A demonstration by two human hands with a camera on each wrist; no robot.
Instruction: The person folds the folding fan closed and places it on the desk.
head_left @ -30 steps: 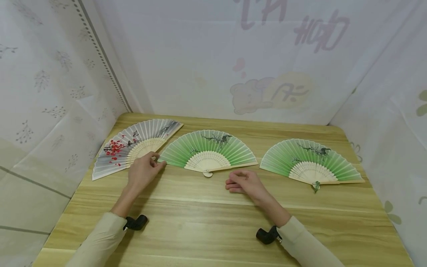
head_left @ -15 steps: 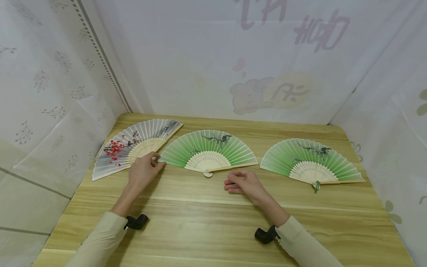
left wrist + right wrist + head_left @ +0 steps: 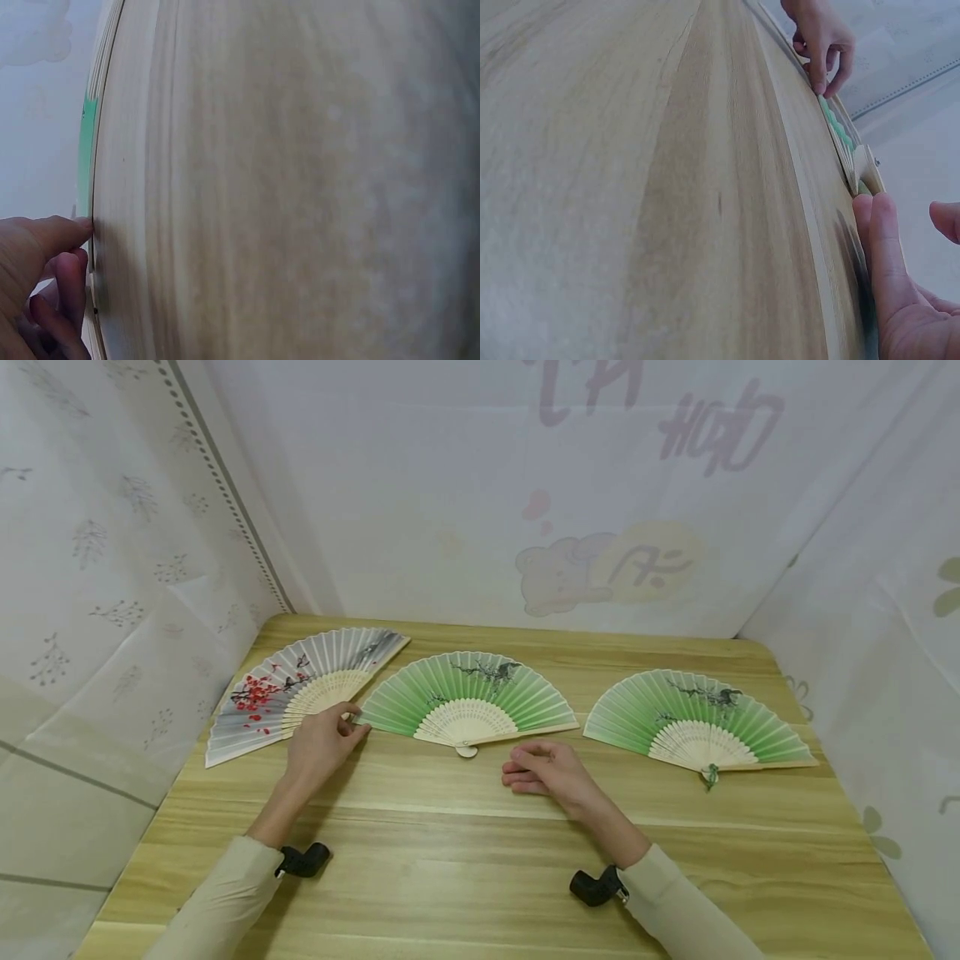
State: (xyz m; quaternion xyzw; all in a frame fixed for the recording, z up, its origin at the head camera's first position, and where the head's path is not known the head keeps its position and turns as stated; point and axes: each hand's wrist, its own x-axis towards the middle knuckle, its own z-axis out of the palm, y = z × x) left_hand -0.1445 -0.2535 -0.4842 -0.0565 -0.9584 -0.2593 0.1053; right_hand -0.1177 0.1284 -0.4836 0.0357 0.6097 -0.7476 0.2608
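Observation:
Three spread folding fans lie in a row on the table. The middle one is a green folding fan (image 3: 480, 693) with a dark bird-and-branch print and pale ribs. At its left end my left hand (image 3: 321, 745) pinches the edge between thumb and fingers; the left wrist view shows the thumb tip (image 3: 81, 223) against the green edge. My right hand (image 3: 551, 774), its fingers loosely bent and holding nothing, is just below that fan's right end. A grey-white fan (image 3: 300, 681) with red blossoms lies behind the left hand. To the right is a second green fan (image 3: 697, 714).
The wooden table (image 3: 420, 877) has pale curtains at its back and sides. A green tassel (image 3: 709, 777) hangs from the right fan's pivot. Each sleeve cuff carries a black wrist camera, one on the left (image 3: 303, 860) and one on the right (image 3: 596, 887).
My right hand has drifted very slightly left. The left hand stays at the middle fan's end, and all three fans lie as before.

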